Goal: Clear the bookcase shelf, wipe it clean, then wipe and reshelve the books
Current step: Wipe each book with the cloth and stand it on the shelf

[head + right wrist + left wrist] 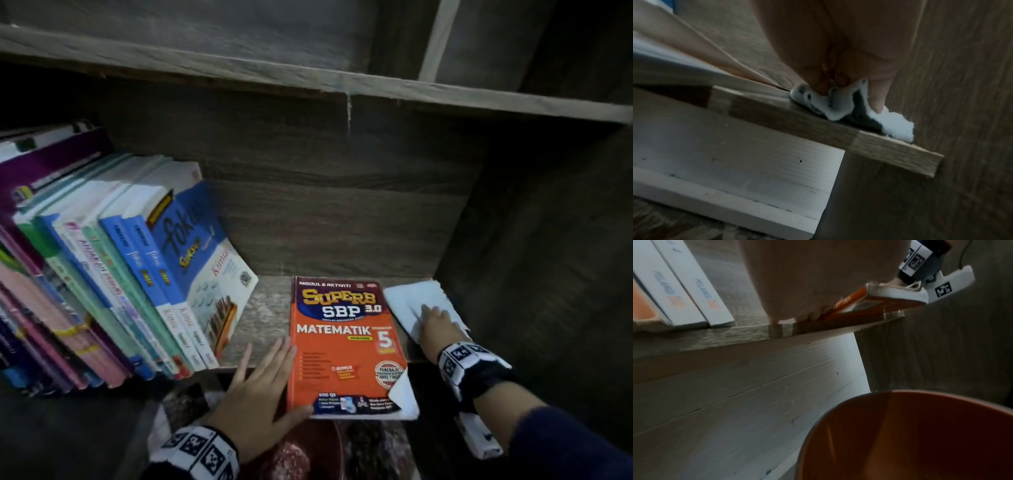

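Fingers of the right hand lie spread and flat on a white cloth, pressing it onto the shelf at its right end, close against the bookcase's side wall; the right wrist view shows the cloth bunched under the fingertips at the shelf's front edge. The left hand has straight fingers laid along the left edge of an orange book, its thumb touching the cover's lower left corner, so that grip is an open, steadying one.

That book lies flat, face up, between the two hands, just beside the cloth. Its cover reads "SUPERB SBP 3.0 MATEMATIK 5", its lower right corner is curled up showing white, and its near end overhangs the shelf's front edge.

Further left, a row of books leans to the left, with blue "fokus" spines and covers at its right end. Below the shelf, an orange-brown bucket stands open.
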The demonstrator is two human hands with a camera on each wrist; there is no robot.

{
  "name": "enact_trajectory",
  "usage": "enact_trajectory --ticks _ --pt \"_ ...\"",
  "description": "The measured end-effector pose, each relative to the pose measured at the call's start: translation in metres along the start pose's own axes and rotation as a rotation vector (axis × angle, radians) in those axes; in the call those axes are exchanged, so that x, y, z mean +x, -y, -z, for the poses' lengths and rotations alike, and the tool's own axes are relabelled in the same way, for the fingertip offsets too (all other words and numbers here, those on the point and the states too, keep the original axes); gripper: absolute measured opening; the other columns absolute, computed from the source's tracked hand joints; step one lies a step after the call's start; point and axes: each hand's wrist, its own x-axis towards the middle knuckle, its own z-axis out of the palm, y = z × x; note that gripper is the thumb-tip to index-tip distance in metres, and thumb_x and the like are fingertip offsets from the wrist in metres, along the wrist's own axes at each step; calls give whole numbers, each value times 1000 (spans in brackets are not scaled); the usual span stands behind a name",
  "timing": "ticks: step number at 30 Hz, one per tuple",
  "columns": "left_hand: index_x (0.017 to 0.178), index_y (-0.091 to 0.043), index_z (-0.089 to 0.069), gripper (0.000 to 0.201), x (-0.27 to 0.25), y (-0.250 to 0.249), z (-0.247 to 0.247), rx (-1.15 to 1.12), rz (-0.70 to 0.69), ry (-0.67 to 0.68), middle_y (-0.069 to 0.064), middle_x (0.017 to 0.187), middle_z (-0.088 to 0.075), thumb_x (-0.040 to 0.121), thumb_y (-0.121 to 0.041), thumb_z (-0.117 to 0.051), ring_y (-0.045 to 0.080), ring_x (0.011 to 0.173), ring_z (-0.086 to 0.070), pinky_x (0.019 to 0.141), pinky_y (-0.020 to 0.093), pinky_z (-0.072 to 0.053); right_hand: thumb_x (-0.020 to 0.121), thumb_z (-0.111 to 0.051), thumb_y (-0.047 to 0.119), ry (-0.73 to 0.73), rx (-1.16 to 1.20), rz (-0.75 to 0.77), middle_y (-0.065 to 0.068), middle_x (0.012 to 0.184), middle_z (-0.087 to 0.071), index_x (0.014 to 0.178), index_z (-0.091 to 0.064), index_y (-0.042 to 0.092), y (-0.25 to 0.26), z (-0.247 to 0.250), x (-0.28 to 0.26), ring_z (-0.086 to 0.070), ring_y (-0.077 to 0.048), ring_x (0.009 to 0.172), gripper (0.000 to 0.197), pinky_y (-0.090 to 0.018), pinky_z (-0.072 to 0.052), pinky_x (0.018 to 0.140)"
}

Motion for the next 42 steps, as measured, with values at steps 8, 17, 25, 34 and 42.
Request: enact_trajectory --ticks 8,17,25,34,42 --pt "149 -9 -36 106 2 -4 5 9 29 59 1 154 -36 78 -89 -31 18 139 -37 105 46 -20 95 -45 14 -118 428 -87 -24 131 -55 140 -46 17 -4 62 -13 -57 -38 115 46 -35 -46 90" --pt "151 -20 15 119 2 -8 11 -224 78 46 -12 157 20 70 -96 -28 5 145 22 115 46 16 102 -24 47 233 21 472 -7 162 -6 155 -9 22 59 43 -51 -7 -25 149 60 -39 -11 118" --pt "150 -23 23 116 4 1 14 -211 50 189 -15 153 32 73 -93 -27 -3 137 35 113 43 23 99 -20 55 229 -180 422 -4 162 8 153 6 29 88 21 23 2 -30 148 66 -49 -8 118" --pt "151 -19 22 104 5 1 10 -184 20 154 -12 154 34 72 -85 4 -4 135 37 113 41 24 102 -18 48 258 -189 491 -3 161 13 151 11 36 130 25 20 7 -32 148 58 -52 -3 118" --pt "146 -21 -42 63 13 -4 -4 -283 169 -154 -11 151 -39 101 -49 -8 0 142 -27 117 37 -6 101 -15 51 236 -172 576 -2 162 9 152 7 36 108 21 -38 5 -28 149 58 -48 -5 118"
